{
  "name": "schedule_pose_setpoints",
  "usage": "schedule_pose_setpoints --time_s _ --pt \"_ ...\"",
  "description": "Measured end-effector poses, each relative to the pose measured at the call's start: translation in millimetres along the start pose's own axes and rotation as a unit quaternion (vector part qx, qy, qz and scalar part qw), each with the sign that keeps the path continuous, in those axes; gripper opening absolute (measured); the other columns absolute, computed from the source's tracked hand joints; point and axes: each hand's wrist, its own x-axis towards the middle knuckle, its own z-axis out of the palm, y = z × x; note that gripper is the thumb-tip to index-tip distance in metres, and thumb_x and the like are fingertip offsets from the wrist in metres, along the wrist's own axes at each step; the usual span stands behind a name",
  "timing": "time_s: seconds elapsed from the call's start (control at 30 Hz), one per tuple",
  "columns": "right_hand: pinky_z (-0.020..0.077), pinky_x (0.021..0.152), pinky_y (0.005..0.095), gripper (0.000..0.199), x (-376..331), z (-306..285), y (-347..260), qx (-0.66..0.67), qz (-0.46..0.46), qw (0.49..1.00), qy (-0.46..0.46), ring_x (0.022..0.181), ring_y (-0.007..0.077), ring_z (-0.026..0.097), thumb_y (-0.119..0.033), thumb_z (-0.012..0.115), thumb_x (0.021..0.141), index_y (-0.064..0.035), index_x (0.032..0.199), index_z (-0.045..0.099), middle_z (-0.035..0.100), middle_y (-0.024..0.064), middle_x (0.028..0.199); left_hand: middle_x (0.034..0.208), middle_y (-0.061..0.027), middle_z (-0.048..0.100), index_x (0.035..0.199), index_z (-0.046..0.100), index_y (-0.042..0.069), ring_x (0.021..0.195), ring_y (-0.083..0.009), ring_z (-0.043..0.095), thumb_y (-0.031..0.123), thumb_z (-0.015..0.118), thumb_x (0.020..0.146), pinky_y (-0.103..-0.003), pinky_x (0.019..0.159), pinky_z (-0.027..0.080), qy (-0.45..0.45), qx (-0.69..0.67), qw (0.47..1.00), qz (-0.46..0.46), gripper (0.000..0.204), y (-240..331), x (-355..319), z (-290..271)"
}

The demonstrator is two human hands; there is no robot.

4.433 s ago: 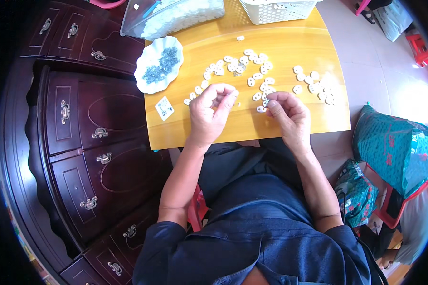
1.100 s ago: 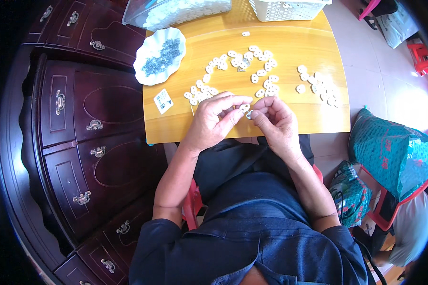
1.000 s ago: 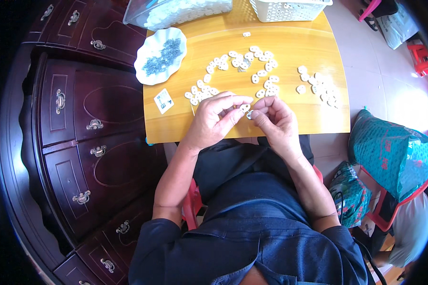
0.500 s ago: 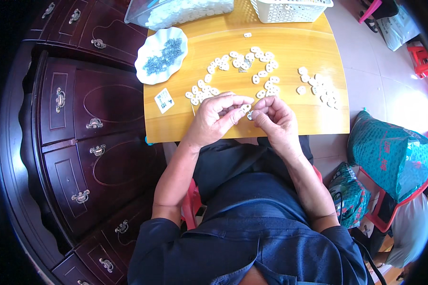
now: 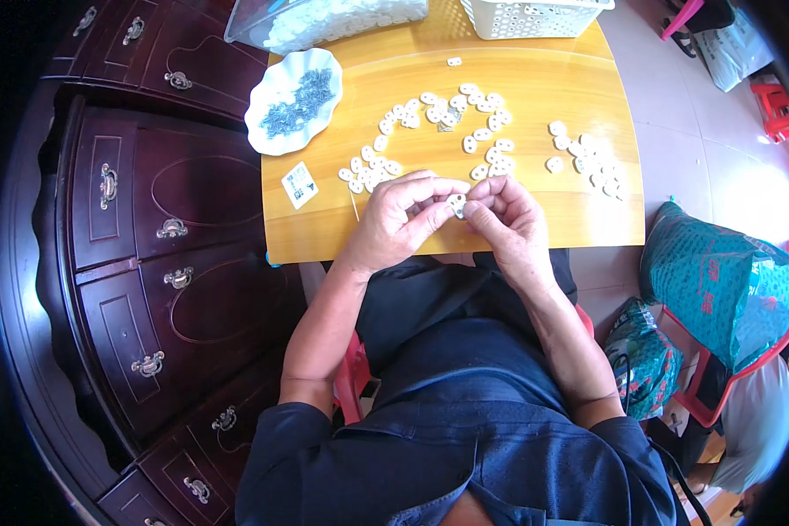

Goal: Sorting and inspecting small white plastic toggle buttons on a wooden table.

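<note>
Over the near edge of the wooden table (image 5: 316, 232), both my hands meet at a small white oval piece with holes (image 5: 455, 202). My left hand (image 5: 399, 215) is closed in a pinch on its left side. From the other side, the thumb and fingers of my right hand (image 5: 507, 215) press together at the piece; a small greyish bit shows there, too small to name. Beyond my hands, similar white pieces (image 5: 391, 120) lie in loose clusters across the table, and another group (image 5: 587, 153) lies farther right.
A white scalloped dish (image 5: 274, 74) holds many small metal parts (image 5: 298, 103). Behind stand a clear bin (image 5: 254, 26) of white pieces and a white basket (image 5: 535, 24). A printed card (image 5: 300, 185) lies at left. Dark drawers (image 5: 193, 193) line the left; teal bags (image 5: 710, 280) stand right.
My right fingertips have brought the small greyish bit up against the white oval piece, which has turned slightly in the left pinch. The view has shifted slightly.
</note>
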Motion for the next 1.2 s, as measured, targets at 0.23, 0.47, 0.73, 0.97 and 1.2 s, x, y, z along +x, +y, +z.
schedule_pose_setpoints --time_s 0.23,0.47,0.73,0.97,1.2 --pt "0.0519 0.077 0.0207 0.014 0.0 -3.1 -2.1 0.011 0.047 0.999 0.004 0.081 0.0061 0.065 -0.011 0.070 0.100 -0.0027 0.110 0.066 0.070 0.0006 0.094 0.087 -0.0058 0.066 0.111 0.074 -0.001 0.071 -0.0114 0.063 0.001 0.069 0.094 -0.026 0.065 0.052 0.032 -0.026 0.999 0.008 0.018 -5.0 -0.4 5.2" --pt "0.0528 0.074 0.0201 0.014 2.6 -4.5 -8.7 -0.004 0.116 0.993 0.003 0.080 0.0058 0.066 -0.013 0.070 0.100 -0.0021 0.109 0.069 0.073 0.0013 0.092 0.086 -0.0076 0.066 0.110 0.074 0.000 0.069 -0.0149 0.062 -0.001 0.069 0.092 -0.028 0.064 0.052 0.022 0.050 0.998 0.030 0.019 7.2 1.6 2.9" --pt "0.0511 0.074 0.0197 0.016 1.4 -4.7 -7.9 0.022 0.115 0.993 -0.013 0.079 0.0060 0.066 -0.019 0.069 0.101 -0.0036 0.106 0.070 0.073 0.0017 0.091 0.091 -0.0085 0.066 0.117 0.071 0.002 0.071 -0.0183 0.064 0.007 0.078 0.086 -0.031 0.065 0.053 0.013 0.110 0.994 0.023 0.032 24.8 -0.9 6.8" --pt "0.0504 0.076 0.0217 0.016 1.2 -0.8 -8.7 0.021 0.100 0.995 -0.006 0.080 0.0063 0.065 -0.020 0.067 0.102 -0.0042 0.104 0.070 0.073 0.0023 0.093 0.097 -0.0085 0.067 0.116 0.069 0.007 0.084 -0.0266 0.070 0.013 0.083 0.079 -0.037 0.070 0.058 0.107 0.302 0.934 0.156 0.040 21.1 0.9 14.7" --pt "0.0521 0.077 0.0224 0.021 0.5 -5.9 -4.2 0.071 0.145 0.987 -0.017 0.082 0.0058 0.066 -0.025 0.064 0.104 -0.0063 0.107 0.072 0.074 0.0010 0.094 0.094 -0.0076 0.068 0.108 0.071 0.006 0.083 -0.0269 0.070 0.012 0.080 0.079 -0.038 0.070 0.058 0.086 0.286 0.943 0.145 0.031 22.9 -0.3 15.4"
